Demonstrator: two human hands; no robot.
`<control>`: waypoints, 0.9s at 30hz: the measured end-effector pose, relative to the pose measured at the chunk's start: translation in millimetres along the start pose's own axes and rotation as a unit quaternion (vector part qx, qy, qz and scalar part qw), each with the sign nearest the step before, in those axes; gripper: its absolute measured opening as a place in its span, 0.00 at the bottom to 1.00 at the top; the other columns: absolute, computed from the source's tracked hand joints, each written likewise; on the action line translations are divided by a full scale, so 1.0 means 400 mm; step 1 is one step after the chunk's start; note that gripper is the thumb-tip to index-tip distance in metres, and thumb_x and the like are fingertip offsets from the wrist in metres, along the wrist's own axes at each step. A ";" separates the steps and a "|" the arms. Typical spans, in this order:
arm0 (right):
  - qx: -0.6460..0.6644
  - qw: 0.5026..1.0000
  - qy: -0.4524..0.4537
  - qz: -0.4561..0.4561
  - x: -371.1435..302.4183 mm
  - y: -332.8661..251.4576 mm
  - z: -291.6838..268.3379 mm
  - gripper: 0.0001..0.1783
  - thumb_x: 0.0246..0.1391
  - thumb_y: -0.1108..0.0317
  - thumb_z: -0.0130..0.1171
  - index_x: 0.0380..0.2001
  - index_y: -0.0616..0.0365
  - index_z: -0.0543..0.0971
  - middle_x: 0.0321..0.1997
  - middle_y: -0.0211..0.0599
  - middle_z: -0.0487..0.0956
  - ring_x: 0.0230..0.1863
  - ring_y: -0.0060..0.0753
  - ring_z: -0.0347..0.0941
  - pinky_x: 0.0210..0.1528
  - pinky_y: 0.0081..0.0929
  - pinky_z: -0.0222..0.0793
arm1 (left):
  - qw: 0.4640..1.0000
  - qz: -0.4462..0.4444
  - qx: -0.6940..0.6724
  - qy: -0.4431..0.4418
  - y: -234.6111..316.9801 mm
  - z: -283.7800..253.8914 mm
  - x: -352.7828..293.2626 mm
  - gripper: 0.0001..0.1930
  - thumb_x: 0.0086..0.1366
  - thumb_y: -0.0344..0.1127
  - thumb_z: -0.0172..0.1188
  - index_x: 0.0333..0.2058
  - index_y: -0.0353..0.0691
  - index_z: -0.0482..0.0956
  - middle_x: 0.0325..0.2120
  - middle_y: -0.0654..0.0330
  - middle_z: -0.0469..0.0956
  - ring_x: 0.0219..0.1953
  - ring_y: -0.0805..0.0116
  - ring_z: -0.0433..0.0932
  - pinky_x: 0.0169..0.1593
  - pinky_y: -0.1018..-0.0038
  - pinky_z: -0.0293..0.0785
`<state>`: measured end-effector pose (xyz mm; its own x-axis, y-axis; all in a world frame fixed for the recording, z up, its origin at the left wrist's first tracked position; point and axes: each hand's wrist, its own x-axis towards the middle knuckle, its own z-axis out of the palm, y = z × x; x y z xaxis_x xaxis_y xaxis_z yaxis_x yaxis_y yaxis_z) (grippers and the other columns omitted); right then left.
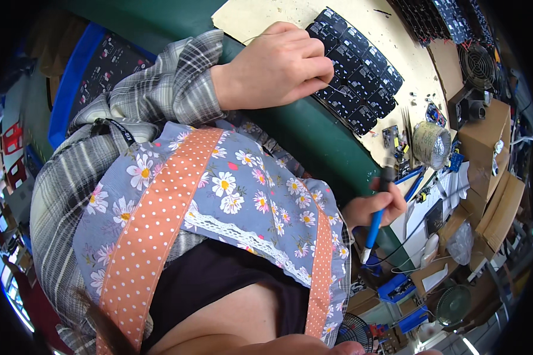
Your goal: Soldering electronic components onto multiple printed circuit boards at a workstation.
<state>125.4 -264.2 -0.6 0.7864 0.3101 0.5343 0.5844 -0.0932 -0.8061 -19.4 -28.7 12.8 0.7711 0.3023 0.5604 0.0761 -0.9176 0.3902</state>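
My left hand (278, 68) is closed in a pinch over the left edge of a panel of black circuit boards (361, 65). A thin silvery solder wire (342, 92) sticks out from its fingertips across the lower boards, and more of it trails behind the knuckles. My right hand (378, 206) grips a soldering iron (373, 228) with a blue handle, off the table's near edge. The iron's front end points up and away, blurred, toward the small parts beside the panel; its tip is hard to make out.
Right of the panel stand a roll of tape (432, 145) and some small boards with yellow parts (401, 157). Farther back are a small fan (478, 65), stacked black boards (423, 21) and cardboard boxes (485, 142). A blue tray (71, 89) lies at the left.
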 end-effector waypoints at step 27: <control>0.116 0.978 -0.176 -0.004 -0.032 -0.040 0.065 0.10 0.51 0.70 0.54 0.35 0.63 0.70 0.30 0.42 0.73 0.27 0.28 0.69 0.31 0.21 0.66 | 1.000 0.018 0.016 0.006 0.001 0.029 0.018 0.06 0.50 0.34 0.61 0.24 0.46 0.71 0.22 0.66 0.65 0.29 0.69 0.69 0.41 0.73 0.64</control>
<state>100.8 -242.1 -1.3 0.6412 0.6197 0.4525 0.4962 0.1149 -0.8606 -6.3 -30.0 8.6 0.7657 0.2725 0.5826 0.0695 -0.9356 0.3461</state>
